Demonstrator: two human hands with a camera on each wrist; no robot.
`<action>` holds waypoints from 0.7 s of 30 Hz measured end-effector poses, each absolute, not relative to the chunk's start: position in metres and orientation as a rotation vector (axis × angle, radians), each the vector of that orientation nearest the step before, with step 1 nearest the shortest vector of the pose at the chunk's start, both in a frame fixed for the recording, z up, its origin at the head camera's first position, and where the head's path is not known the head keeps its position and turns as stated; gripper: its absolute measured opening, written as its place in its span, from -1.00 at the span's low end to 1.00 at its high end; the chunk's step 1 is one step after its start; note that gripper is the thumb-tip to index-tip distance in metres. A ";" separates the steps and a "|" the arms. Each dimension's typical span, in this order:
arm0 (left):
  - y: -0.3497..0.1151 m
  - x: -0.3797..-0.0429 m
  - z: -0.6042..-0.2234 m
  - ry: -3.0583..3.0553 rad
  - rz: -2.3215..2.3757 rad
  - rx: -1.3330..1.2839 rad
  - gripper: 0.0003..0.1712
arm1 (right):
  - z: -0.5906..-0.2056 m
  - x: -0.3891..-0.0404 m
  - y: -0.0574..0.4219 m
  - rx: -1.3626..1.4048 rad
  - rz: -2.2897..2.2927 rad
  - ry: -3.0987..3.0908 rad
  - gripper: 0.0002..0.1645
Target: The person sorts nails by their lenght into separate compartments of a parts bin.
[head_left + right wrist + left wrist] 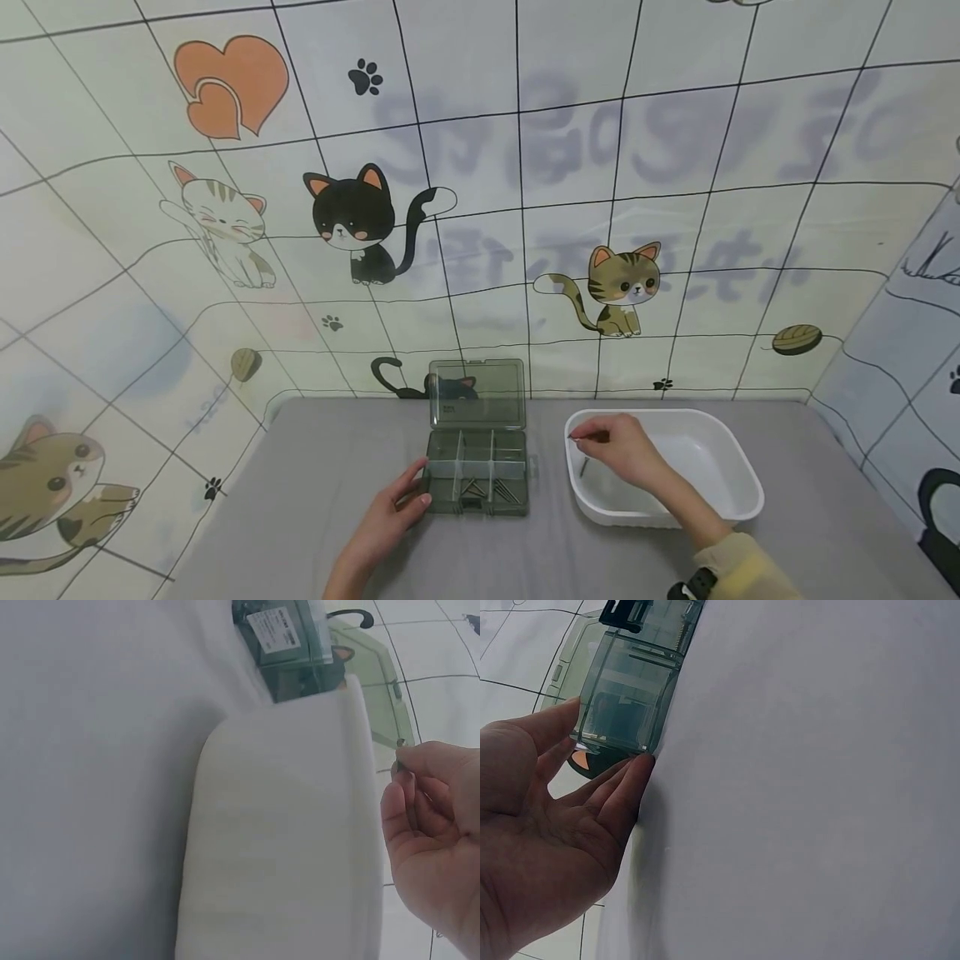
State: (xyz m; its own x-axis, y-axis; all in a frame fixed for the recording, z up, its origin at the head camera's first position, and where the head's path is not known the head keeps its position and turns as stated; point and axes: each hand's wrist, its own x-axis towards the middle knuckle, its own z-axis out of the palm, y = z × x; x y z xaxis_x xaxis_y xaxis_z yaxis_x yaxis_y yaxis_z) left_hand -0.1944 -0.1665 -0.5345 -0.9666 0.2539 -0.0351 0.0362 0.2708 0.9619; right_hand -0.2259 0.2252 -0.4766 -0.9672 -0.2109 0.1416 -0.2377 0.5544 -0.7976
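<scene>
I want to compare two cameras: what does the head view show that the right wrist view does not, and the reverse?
Only the head view: the left hand touching the greenish box, metal pieces in its compartments, the inside of the white tray, and the watch.

Only the right wrist view: a printed label on the box's outside.

Both: the right hand pinching a small dark item, plus the box, the tray's outer side, and the gridded wall.

Makeshift booth, cat-print sheeting [480, 250] around a grey tabletop [315, 458].
</scene>
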 end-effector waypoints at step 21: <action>-0.166 -0.194 -0.535 2.333 1.798 0.276 -0.32 | -0.474 -0.229 0.190 0.513 1.507 -2.699 -0.88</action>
State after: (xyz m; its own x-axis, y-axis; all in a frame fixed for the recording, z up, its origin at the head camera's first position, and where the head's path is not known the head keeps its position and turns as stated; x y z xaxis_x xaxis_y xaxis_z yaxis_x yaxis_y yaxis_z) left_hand -0.1937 -0.1659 -0.5351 -0.9660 0.2567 -0.0314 0.0350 0.2502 0.9676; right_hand -0.2292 0.1900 -0.4741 -0.9463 -0.2782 0.1649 -0.2864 0.4839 -0.8270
